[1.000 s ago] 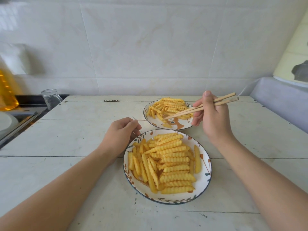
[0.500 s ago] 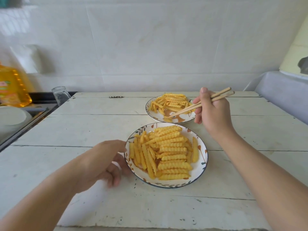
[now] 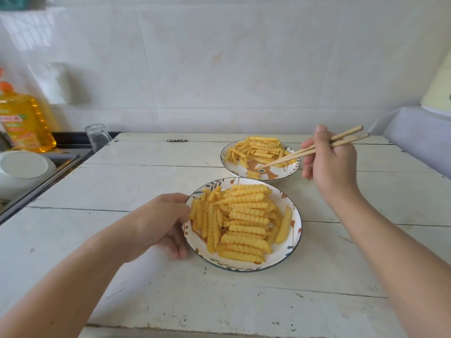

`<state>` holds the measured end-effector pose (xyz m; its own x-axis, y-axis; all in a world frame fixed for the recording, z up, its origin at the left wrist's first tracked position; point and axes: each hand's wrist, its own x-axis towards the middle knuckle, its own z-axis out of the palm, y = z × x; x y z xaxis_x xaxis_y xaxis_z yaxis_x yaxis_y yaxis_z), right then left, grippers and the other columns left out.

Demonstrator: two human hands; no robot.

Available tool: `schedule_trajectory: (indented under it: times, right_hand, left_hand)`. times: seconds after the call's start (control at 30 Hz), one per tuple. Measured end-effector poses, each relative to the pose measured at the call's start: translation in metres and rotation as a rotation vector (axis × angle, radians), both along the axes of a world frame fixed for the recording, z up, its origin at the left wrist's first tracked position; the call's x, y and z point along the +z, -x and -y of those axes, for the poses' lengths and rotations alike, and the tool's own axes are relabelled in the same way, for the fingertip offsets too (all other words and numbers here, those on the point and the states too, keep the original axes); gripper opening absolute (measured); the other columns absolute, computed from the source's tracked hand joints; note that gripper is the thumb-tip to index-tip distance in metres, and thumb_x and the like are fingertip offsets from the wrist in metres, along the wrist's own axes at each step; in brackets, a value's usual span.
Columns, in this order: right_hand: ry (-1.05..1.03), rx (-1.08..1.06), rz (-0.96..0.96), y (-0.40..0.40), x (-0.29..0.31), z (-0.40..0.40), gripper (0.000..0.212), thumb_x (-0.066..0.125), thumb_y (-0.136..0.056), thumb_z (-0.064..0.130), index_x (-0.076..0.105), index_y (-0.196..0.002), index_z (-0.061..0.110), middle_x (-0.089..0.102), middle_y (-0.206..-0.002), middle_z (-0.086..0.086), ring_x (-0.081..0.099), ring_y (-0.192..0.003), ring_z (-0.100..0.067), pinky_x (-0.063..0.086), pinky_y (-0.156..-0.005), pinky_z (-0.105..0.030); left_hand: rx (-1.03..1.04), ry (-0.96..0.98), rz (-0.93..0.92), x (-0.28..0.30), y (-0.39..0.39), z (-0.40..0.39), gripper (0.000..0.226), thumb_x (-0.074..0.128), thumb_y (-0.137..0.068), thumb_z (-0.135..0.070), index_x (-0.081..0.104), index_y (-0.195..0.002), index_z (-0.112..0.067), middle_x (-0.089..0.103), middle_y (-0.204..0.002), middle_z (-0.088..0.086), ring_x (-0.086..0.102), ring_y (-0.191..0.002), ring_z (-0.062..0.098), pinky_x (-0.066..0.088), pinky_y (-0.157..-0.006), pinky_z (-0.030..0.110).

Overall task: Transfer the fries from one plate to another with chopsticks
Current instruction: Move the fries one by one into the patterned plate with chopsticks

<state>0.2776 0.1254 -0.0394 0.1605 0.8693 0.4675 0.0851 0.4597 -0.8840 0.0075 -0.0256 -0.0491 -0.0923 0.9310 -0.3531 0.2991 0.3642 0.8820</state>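
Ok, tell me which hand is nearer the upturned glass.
Left. The left hand holds the near plate's left rim, closer to the glass; the right hand is beside the far plate.

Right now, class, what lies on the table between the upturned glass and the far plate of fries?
In the head view, only bare white table lies between the glass and the far plate, apart from a small metal hinge near the back edge.

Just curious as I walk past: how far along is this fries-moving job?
Hard to say which plate is being filled. Both hold fries: a full heap on the near plate, a smaller pile on the far plate. In hand: the right hand holds chopsticks, tips over the far plate, gripping no fry; the left hand steadies the near plate's rim. Most moving seems left.
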Motion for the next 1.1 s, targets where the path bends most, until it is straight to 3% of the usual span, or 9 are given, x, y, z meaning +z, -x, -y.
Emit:
schedule_trajectory:
  times: [0.17, 0.27, 0.37, 0.5, 0.57, 0.67, 0.87, 1.0, 1.1]
  right_hand:
    - [-0.012, 0.010, 0.072, 0.002, -0.001, 0.000, 0.047, 0.046, -0.104, 0.039, 0.066, -0.074, 0.009, 0.051, -0.053, -0.006, 0.048, -0.038, -0.026, 0.041, -0.045, -0.031]
    - [-0.001, 0.027, 0.111, 0.005, -0.003, 0.000, 0.046, 0.046, -0.105, 0.036, 0.067, -0.075, 0.007, 0.051, -0.051, -0.003, 0.047, -0.037, -0.022, 0.039, -0.044, -0.030]
    - [-0.007, 0.053, 0.136, 0.007, -0.003, 0.001, 0.046, 0.046, -0.106, 0.035, 0.067, -0.077, 0.006, 0.051, -0.050, -0.001, 0.046, -0.038, -0.022, 0.038, -0.044, -0.028]
    - [-0.018, 0.077, 0.157, 0.006, -0.003, 0.006, 0.043, 0.048, -0.105, 0.035, 0.067, -0.078, 0.007, 0.052, -0.051, -0.002, 0.047, -0.038, -0.022, 0.039, -0.043, -0.027]
    - [-0.010, 0.076, 0.148, 0.006, -0.004, 0.005, 0.044, 0.046, -0.106, 0.033, 0.066, -0.078, 0.005, 0.052, -0.051, -0.003, 0.046, -0.037, -0.021, 0.038, -0.041, -0.026]
    - [0.000, 0.071, 0.100, 0.008, -0.003, 0.003, 0.048, 0.041, -0.108, 0.033, 0.064, -0.077, 0.004, 0.050, -0.051, -0.002, 0.044, -0.037, -0.020, 0.036, -0.040, -0.024]
    - [-0.033, 0.164, -0.184, 0.007, 0.011, 0.008, 0.058, 0.038, -0.108, 0.038, 0.067, -0.061, 0.019, 0.051, -0.051, -0.003, 0.039, -0.038, -0.019, 0.029, -0.040, -0.023]
    - [0.026, 0.327, -0.126, 0.011, 0.010, 0.010, 0.057, 0.041, -0.106, 0.036, 0.071, -0.061, 0.018, 0.047, -0.052, -0.007, 0.035, -0.042, -0.019, 0.026, -0.038, -0.021]
    - [0.026, 0.274, -0.160, 0.007, 0.012, 0.007, 0.057, 0.043, -0.106, 0.033, 0.070, -0.059, 0.017, 0.048, -0.052, -0.007, 0.033, -0.041, -0.016, 0.024, -0.038, -0.021]
  left_hand:
    - [-0.077, 0.025, -0.051, 0.005, 0.013, -0.009, 0.037, 0.041, -0.092, 0.001, 0.072, -0.111, -0.006, 0.073, -0.082, 0.025, 0.064, -0.061, 0.035, 0.053, -0.051, 0.032]
    - [-0.123, 0.051, -0.094, 0.015, 0.020, -0.019, 0.032, 0.048, -0.094, -0.016, 0.074, -0.108, -0.005, 0.073, -0.085, 0.023, 0.063, -0.061, 0.032, 0.053, -0.052, 0.033]
    - [0.109, -0.037, -0.042, 0.015, 0.027, -0.042, 0.035, 0.041, -0.104, -0.022, 0.070, -0.114, -0.006, 0.070, -0.086, 0.019, 0.063, -0.060, 0.030, 0.053, -0.054, 0.034]
    - [0.327, -0.290, 0.015, 0.001, 0.011, -0.061, 0.034, 0.043, -0.103, -0.024, 0.073, -0.110, -0.010, 0.079, -0.094, 0.012, 0.073, -0.082, 0.027, 0.054, -0.070, 0.033]
    - [0.334, -0.306, 0.104, -0.009, 0.002, -0.058, 0.033, 0.045, -0.104, -0.028, 0.076, -0.107, -0.015, 0.080, -0.097, 0.005, 0.076, -0.095, 0.026, 0.058, -0.083, 0.038]
    - [0.253, -0.314, 0.074, -0.019, -0.002, -0.053, 0.033, 0.048, -0.106, -0.035, 0.078, -0.105, -0.022, 0.079, -0.105, -0.002, 0.075, -0.101, 0.020, 0.057, -0.097, 0.045]
    - [0.291, -0.324, 0.153, -0.021, 0.001, -0.057, 0.036, 0.047, -0.109, -0.035, 0.076, -0.109, -0.015, 0.080, -0.100, 0.004, 0.077, -0.097, 0.026, 0.058, -0.098, 0.051]
    - [0.287, -0.314, 0.158, -0.021, 0.003, -0.059, 0.037, 0.046, -0.108, -0.037, 0.077, -0.109, -0.016, 0.080, -0.101, 0.003, 0.077, -0.098, 0.023, 0.057, -0.098, 0.049]
    - [0.278, -0.314, 0.159, -0.020, 0.003, -0.058, 0.037, 0.046, -0.109, -0.036, 0.076, -0.111, -0.015, 0.081, -0.100, 0.002, 0.077, -0.097, 0.023, 0.058, -0.097, 0.049]
